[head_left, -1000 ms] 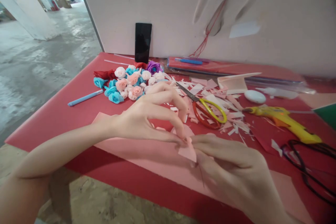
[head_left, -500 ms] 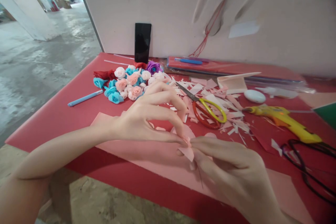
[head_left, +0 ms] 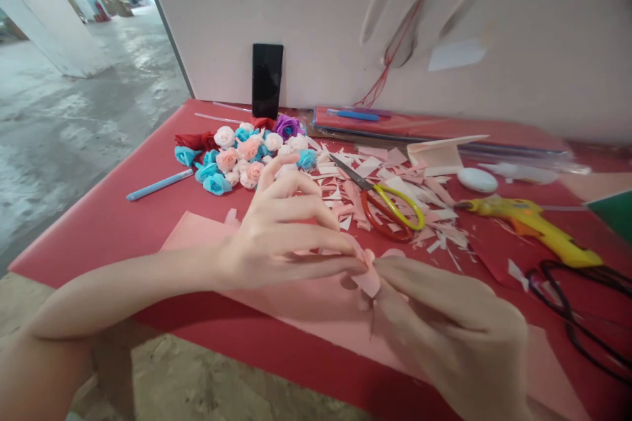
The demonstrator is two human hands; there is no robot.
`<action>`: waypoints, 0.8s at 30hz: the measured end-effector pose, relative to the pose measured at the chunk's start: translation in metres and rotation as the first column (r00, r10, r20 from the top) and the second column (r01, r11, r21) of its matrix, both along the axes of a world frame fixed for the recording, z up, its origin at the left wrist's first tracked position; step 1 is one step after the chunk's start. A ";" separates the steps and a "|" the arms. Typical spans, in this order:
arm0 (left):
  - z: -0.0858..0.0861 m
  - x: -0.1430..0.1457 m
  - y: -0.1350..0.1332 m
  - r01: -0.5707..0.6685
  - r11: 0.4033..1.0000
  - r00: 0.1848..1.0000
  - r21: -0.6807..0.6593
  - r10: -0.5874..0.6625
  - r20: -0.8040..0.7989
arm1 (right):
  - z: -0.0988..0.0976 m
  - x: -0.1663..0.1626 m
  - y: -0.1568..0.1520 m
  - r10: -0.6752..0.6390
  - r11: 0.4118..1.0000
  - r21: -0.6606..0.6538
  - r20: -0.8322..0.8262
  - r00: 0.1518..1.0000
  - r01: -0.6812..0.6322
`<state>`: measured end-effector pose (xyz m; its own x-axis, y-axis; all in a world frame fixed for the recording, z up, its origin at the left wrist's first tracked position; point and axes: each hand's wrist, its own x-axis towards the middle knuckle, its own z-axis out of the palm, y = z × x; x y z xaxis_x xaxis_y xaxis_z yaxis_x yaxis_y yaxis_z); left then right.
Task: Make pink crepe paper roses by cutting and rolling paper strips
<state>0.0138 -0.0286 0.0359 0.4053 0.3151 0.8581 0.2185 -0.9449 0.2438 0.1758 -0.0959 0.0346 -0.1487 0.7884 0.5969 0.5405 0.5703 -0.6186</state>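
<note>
Between both hands is a small pink paper flower (head_left: 368,281), its petals partly hidden by fingers. My left hand (head_left: 289,230) pinches it from the left with thumb and forefinger, the other fingers arched above. My right hand (head_left: 454,316) closes on it from the right, thumb below and fingers on top. A thin thread or wire hangs under the flower. Beneath the hands lies a sheet of pink paper (head_left: 316,312), and pink petal pieces show just behind the fingers. Scissors (head_left: 390,204) with one yellow and one red handle rest beyond the hands.
Finished paper flowers (head_left: 247,158) are heaped at the back left, near a blue pen (head_left: 158,185). A black phone (head_left: 267,81) leans on the white panel. Paper scraps (head_left: 345,194) surround the scissors. At right lie a yellow glue gun (head_left: 538,223), its black cable and a white oval object (head_left: 476,179).
Both hands have shifted a little to the right with the pink flower held between them. My left hand has dropped slightly, uncovering a blue flower behind it.
</note>
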 end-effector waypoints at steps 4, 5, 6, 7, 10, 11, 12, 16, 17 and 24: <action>0.000 0.003 -0.006 0.044 0.989 0.999 -0.139 -0.043 0.010 | -0.002 -0.002 -0.001 -0.072 0.994 0.083 0.060 0.996 0.067; 0.000 0.003 -0.007 0.053 0.983 0.999 -0.178 -0.052 0.013 | -0.003 -0.002 -0.002 -0.087 0.992 0.096 0.072 0.994 0.080; 0.001 0.004 -0.009 0.061 0.975 0.998 -0.213 -0.058 0.018 | -0.003 -0.002 -0.003 -0.100 0.989 0.116 0.081 0.992 0.090; 0.001 0.004 -0.009 0.069 0.967 0.998 -0.245 -0.066 0.023 | -0.004 -0.001 -0.004 -0.109 0.986 0.133 0.090 0.990 0.096; 0.002 0.005 -0.012 0.115 0.937 0.993 -0.331 -0.109 0.038 | -0.005 0.002 -0.005 -0.118 0.982 0.166 0.131 0.984 0.096; 0.002 0.006 -0.013 0.130 0.923 0.992 -0.362 -0.122 0.044 | -0.005 0.003 -0.005 -0.120 0.980 0.177 0.147 0.982 0.093; 0.002 0.006 -0.014 0.142 0.907 0.990 -0.397 -0.132 0.054 | -0.004 0.004 -0.005 -0.120 0.981 0.173 0.175 0.977 0.089; 0.001 0.009 -0.017 0.194 0.794 0.980 -0.576 -0.137 0.142 | -0.002 0.006 -0.001 -0.097 0.968 0.249 0.251 0.963 0.033; 0.000 0.010 -0.018 0.213 0.761 0.976 -0.612 -0.142 0.164 | -0.002 0.006 0.000 -0.094 0.970 0.241 0.269 0.959 0.027; -0.003 0.011 -0.017 0.291 0.626 0.957 -0.723 -0.184 0.226 | -0.005 0.003 0.000 -0.135 0.964 0.254 0.219 0.966 0.077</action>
